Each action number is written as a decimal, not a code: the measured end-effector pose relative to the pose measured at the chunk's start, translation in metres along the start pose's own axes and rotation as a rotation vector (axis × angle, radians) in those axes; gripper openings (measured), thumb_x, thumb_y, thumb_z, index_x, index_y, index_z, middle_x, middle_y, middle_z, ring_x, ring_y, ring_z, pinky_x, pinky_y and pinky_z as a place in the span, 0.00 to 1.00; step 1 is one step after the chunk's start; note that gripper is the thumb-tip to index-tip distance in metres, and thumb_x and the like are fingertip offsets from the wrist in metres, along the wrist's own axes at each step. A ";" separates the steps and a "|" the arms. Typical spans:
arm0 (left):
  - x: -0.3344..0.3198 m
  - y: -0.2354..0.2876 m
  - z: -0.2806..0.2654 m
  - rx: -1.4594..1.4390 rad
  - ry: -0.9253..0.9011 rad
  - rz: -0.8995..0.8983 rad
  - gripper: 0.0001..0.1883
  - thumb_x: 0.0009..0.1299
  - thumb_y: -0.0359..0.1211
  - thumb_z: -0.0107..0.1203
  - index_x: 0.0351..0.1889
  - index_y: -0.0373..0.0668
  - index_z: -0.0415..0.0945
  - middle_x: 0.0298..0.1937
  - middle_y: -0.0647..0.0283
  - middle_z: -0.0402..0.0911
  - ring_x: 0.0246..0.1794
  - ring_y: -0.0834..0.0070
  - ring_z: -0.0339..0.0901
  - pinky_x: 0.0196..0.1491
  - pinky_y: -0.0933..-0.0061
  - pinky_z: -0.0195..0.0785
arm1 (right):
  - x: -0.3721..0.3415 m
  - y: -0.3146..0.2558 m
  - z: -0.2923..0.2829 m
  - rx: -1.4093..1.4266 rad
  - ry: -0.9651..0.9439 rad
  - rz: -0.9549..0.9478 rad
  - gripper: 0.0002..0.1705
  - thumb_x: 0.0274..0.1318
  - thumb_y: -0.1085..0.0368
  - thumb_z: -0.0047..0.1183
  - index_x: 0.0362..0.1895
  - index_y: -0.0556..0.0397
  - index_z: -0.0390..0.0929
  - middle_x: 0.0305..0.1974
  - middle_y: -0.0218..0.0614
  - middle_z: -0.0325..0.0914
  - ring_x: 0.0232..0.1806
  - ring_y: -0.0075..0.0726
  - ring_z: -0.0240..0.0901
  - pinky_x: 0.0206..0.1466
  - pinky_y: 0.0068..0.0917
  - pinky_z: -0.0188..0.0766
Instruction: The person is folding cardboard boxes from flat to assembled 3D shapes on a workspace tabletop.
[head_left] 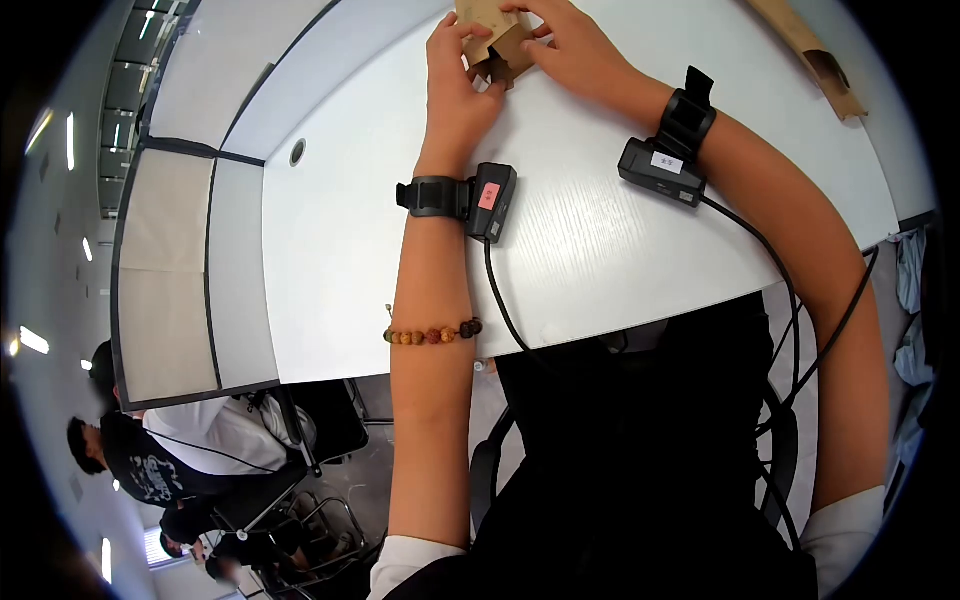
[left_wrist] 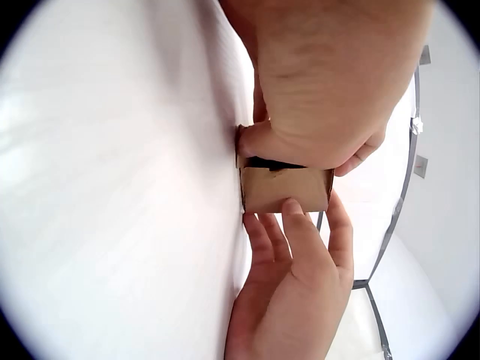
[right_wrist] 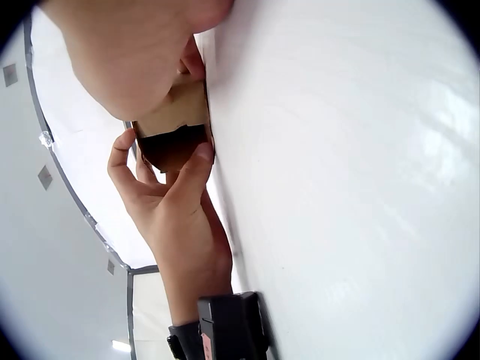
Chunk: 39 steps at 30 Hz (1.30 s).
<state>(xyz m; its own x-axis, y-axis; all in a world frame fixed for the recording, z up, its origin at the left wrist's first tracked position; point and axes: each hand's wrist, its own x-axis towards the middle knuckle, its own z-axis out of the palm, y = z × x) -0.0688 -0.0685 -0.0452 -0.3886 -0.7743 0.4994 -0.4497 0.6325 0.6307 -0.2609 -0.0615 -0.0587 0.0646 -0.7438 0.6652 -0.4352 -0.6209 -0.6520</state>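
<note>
A small brown cardboard box (head_left: pixel 483 17) lies on the white table at the top of the head view, its near end partly open and dark inside. The left hand (head_left: pixel 459 108) grips its left side, thumb at the open end. From the right, the right hand (head_left: pixel 577 52) holds the other side with bent fingers. In the left wrist view the box (left_wrist: pixel 279 190) is between both hands, the right hand (left_wrist: pixel 295 289) with a fingertip on its flap. The right wrist view shows the left hand (right_wrist: pixel 184 232) with its thumb at the box's (right_wrist: pixel 178 118) dark opening.
Another long cardboard piece (head_left: pixel 806 48) lies at the table's (head_left: pixel 350 250) upper right. Partition panels (head_left: pixel 168 210) border the left side, near a round cable hole (head_left: pixel 298 152). Cables run from both wrist cameras past the front edge. People sit at the lower left.
</note>
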 end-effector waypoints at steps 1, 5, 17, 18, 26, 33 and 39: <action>0.000 0.002 0.000 0.023 -0.002 0.010 0.35 0.58 0.13 0.63 0.63 0.49 0.66 0.81 0.53 0.50 0.73 0.52 0.66 0.66 0.59 0.78 | 0.000 -0.002 -0.001 -0.005 -0.004 0.025 0.28 0.56 0.75 0.51 0.64 0.56 0.72 0.55 0.58 0.72 0.56 0.64 0.73 0.63 0.46 0.72; -0.001 0.004 -0.001 0.006 -0.008 -0.028 0.36 0.58 0.14 0.64 0.64 0.50 0.66 0.81 0.53 0.50 0.72 0.52 0.68 0.66 0.59 0.77 | 0.000 -0.003 -0.002 0.039 0.016 0.008 0.28 0.56 0.75 0.50 0.64 0.58 0.72 0.55 0.58 0.72 0.55 0.63 0.73 0.62 0.45 0.73; -0.001 0.007 -0.001 -0.394 0.058 -0.115 0.18 0.71 0.20 0.54 0.58 0.43 0.74 0.82 0.51 0.54 0.65 0.65 0.75 0.61 0.69 0.74 | -0.001 -0.013 -0.009 0.028 -0.037 0.074 0.26 0.59 0.73 0.49 0.64 0.57 0.71 0.52 0.58 0.72 0.53 0.64 0.73 0.59 0.46 0.74; 0.001 0.004 -0.002 -0.408 0.061 -0.124 0.17 0.72 0.20 0.53 0.58 0.42 0.75 0.82 0.51 0.55 0.63 0.66 0.76 0.60 0.70 0.73 | -0.001 -0.012 -0.009 0.016 -0.037 0.070 0.26 0.60 0.73 0.49 0.64 0.56 0.71 0.52 0.58 0.72 0.53 0.64 0.73 0.59 0.46 0.74; 0.001 -0.002 0.007 -0.280 0.190 -0.058 0.14 0.69 0.21 0.56 0.52 0.43 0.78 0.76 0.49 0.67 0.56 0.63 0.80 0.51 0.67 0.81 | -0.001 -0.001 -0.001 -0.024 -0.006 0.026 0.27 0.60 0.73 0.49 0.65 0.55 0.70 0.54 0.57 0.71 0.54 0.65 0.72 0.61 0.47 0.72; 0.000 -0.004 0.005 -0.135 0.185 -0.019 0.12 0.67 0.20 0.53 0.42 0.41 0.86 0.74 0.53 0.70 0.51 0.64 0.84 0.46 0.69 0.82 | -0.001 0.000 -0.001 -0.018 -0.017 0.023 0.28 0.58 0.73 0.48 0.65 0.56 0.69 0.54 0.58 0.70 0.55 0.65 0.71 0.61 0.47 0.72; 0.001 0.007 0.003 -0.121 0.155 -0.085 0.14 0.65 0.22 0.53 0.38 0.42 0.90 0.76 0.55 0.67 0.52 0.61 0.85 0.44 0.69 0.82 | -0.001 0.002 0.000 -0.016 -0.004 0.005 0.28 0.59 0.73 0.48 0.65 0.56 0.69 0.53 0.59 0.70 0.55 0.66 0.71 0.62 0.47 0.72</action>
<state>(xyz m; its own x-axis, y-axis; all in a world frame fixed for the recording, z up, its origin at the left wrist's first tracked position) -0.0746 -0.0644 -0.0421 -0.2209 -0.8247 0.5207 -0.3718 0.5648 0.7368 -0.2617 -0.0621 -0.0602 0.0654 -0.7481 0.6604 -0.4500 -0.6128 -0.6496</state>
